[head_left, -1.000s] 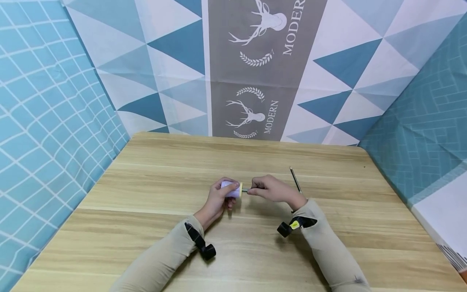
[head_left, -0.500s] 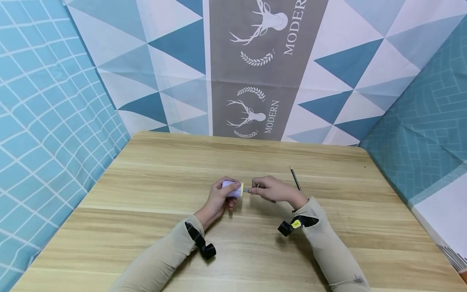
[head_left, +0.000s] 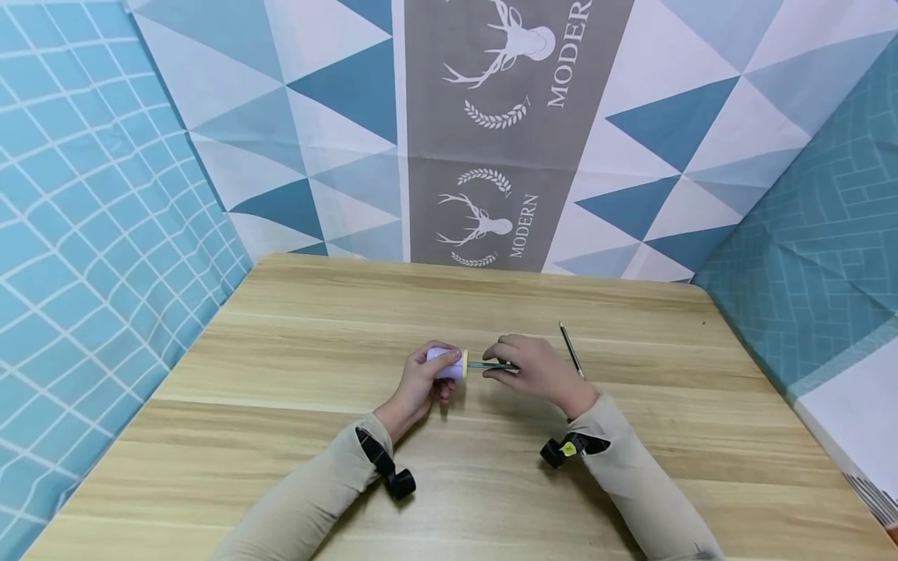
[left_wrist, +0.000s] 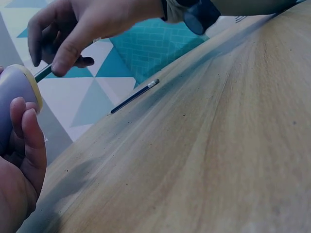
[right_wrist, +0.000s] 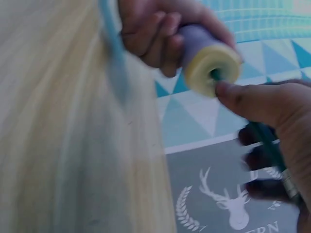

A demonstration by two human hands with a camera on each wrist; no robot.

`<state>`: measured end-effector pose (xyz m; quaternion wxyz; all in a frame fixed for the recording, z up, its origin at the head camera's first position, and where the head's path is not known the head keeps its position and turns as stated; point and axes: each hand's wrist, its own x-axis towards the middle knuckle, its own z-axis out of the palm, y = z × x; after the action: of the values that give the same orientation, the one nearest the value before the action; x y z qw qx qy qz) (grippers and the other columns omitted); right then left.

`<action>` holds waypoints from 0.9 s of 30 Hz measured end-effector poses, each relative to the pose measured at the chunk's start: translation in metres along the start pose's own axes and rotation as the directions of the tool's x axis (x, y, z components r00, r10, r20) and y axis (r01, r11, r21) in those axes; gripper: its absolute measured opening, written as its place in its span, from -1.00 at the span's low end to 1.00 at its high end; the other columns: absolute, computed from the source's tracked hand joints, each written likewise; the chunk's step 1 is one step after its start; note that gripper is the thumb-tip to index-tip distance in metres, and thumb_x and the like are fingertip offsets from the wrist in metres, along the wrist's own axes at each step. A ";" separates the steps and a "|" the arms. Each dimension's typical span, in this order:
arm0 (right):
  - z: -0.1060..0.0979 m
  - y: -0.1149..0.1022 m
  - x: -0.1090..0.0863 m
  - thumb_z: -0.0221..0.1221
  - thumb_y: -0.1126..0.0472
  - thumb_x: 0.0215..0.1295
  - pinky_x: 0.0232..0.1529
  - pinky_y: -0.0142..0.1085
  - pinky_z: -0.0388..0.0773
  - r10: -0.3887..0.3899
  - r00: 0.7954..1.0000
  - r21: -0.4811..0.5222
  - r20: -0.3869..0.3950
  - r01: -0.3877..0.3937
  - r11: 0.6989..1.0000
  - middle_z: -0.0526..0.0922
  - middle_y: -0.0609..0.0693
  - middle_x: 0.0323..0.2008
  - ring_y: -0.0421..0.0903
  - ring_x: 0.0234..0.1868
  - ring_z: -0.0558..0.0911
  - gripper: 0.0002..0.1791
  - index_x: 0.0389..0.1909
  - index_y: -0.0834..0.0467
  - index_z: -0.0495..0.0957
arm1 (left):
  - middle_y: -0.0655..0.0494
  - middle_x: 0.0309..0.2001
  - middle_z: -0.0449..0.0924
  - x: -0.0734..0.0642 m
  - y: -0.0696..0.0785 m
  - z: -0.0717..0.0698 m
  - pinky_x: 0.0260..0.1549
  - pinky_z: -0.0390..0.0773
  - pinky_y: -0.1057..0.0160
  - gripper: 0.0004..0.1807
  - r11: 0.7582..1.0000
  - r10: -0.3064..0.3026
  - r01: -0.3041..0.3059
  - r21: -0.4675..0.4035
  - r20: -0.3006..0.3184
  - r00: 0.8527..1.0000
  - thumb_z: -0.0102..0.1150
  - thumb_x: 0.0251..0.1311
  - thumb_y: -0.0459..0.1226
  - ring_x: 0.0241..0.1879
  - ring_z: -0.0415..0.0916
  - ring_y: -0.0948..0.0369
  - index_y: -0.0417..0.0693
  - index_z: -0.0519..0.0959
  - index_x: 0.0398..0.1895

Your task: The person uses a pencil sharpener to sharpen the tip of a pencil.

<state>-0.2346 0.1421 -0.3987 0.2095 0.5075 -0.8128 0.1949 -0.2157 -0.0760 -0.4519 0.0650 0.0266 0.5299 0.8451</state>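
Note:
My left hand (head_left: 414, 386) grips a lavender pencil sharpener (head_left: 445, 364) with a cream front ring, held just above the table. A dark green pencil (head_left: 480, 365) has its tip in the sharpener's hole, which the right wrist view shows facing my right hand. Around the pencil's shaft, my right hand (head_left: 536, 372) has its thumb and fingers loosely curled, the thumb lying against the shaft near the hole. The left wrist view shows only part of the sharpener (left_wrist: 14, 97) and a short length of the pencil (left_wrist: 43, 74).
A second dark pencil (head_left: 571, 351) lies on the wooden table (head_left: 316, 335) behind my right wrist. Patterned cloth (head_left: 337, 156) rises along the table's back, with blue cloths at both sides. Each wrist carries a small black camera.
My right hand has slid back from the sharpener along the pencil and its fingers have spread, so more shaft shows. The left hand and sharpener stay nearly still.

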 end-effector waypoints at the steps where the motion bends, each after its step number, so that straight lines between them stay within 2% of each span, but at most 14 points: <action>1: 0.002 0.001 -0.001 0.49 0.25 0.02 -0.49 -0.40 0.54 -0.045 0.998 -0.020 -0.043 0.045 0.999 0.60 -0.08 -0.41 -0.24 -0.47 0.51 -0.69 -0.22 0.16 0.63 | 0.03 -0.62 0.52 0.000 0.000 0.000 -0.91 0.39 0.42 -0.91 1.000 -0.002 0.002 -0.002 -0.003 1.000 0.31 0.15 -0.32 -0.81 0.41 0.29 -0.11 0.61 -0.31; 3: 0.007 0.004 -0.003 0.51 0.30 -0.05 -0.50 -0.43 0.55 -0.121 0.987 -0.048 -0.110 0.117 0.992 0.59 -0.09 -0.43 -0.24 -0.49 0.52 -0.69 -0.27 0.15 0.63 | 0.03 -0.63 0.52 0.000 -0.001 0.000 -0.92 0.39 0.42 -0.92 1.000 -0.004 0.004 -0.003 -0.005 1.000 0.31 0.16 -0.32 -0.81 0.41 0.29 -0.12 0.61 -0.31; 6: 0.013 0.007 -0.003 0.51 0.33 -0.07 -0.55 -0.46 0.54 -0.203 0.964 -0.074 -0.170 0.193 0.978 0.57 -0.10 -0.48 -0.26 -0.54 0.52 -0.72 -0.33 0.15 0.64 | 0.03 -0.65 0.52 0.000 -0.001 0.000 -0.91 0.39 0.42 -0.93 1.000 -0.005 0.005 -0.002 -0.006 1.000 0.31 0.16 -0.33 -0.81 0.42 0.29 -0.11 0.62 -0.31; 9: 0.017 0.009 -0.002 0.49 0.36 -0.06 -0.59 -0.49 0.52 -0.266 0.944 -0.112 -0.196 0.248 0.962 0.54 -0.11 -0.54 -0.27 -0.58 0.49 -0.77 -0.40 0.15 0.63 | 0.03 -0.65 0.52 0.000 -0.001 0.000 -0.92 0.39 0.42 -0.93 1.000 -0.003 0.003 -0.001 -0.008 1.000 0.31 0.15 -0.33 -0.81 0.42 0.29 -0.10 0.62 -0.32; 12: 0.017 0.009 -0.002 0.49 0.39 -0.08 -0.59 -0.53 0.52 -0.280 0.941 -0.112 -0.192 0.262 0.958 0.53 -0.11 -0.56 -0.28 -0.60 0.49 -0.77 -0.45 0.16 0.61 | 0.04 -0.65 0.52 0.001 -0.001 0.000 -0.92 0.39 0.42 -0.93 1.000 -0.001 0.001 0.001 -0.007 1.000 0.33 0.13 -0.32 -0.81 0.43 0.29 -0.09 0.62 -0.34; 16: 0.014 0.006 -0.001 0.48 0.43 -0.08 -0.53 -0.54 0.56 -0.227 0.963 -0.022 -0.147 0.226 0.974 0.60 -0.10 -0.55 -0.27 -0.58 0.55 -0.76 -0.47 0.17 0.59 | 0.06 -0.66 0.52 0.001 -0.001 0.000 -0.92 0.39 0.42 -0.96 1.000 -0.006 0.006 0.011 0.001 1.000 0.27 0.15 -0.34 -0.82 0.42 0.30 -0.01 0.62 -0.40; 21: 0.009 0.004 0.000 0.43 0.44 0.01 -0.52 -0.56 0.55 -0.107 0.992 0.134 -0.062 0.114 0.984 0.65 -0.10 -0.54 -0.30 -0.57 0.57 -0.79 -0.48 0.16 0.58 | 0.07 -0.65 0.52 0.001 -0.001 0.000 -0.91 0.39 0.43 -0.91 1.000 -0.007 0.006 0.027 0.007 1.000 0.22 0.18 -0.35 -0.81 0.42 0.30 0.04 0.62 -0.41; 27: 0.002 0.003 0.003 0.35 0.40 0.19 -0.62 -0.55 0.44 0.002 0.997 0.281 0.073 -0.023 0.960 0.69 -0.04 -0.52 -0.39 -0.61 0.45 -0.83 -0.48 0.16 0.55 | 0.06 -0.66 0.51 0.001 -0.001 0.000 -0.92 0.37 0.42 -0.92 1.000 0.000 0.000 0.018 0.016 1.000 0.23 0.17 -0.36 -0.81 0.41 0.30 0.03 0.61 -0.40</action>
<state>-0.2386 0.1399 -0.3986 0.1048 0.5336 -0.7870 0.2915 -0.2169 -0.0755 -0.4527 0.0690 0.0341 0.5367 0.8402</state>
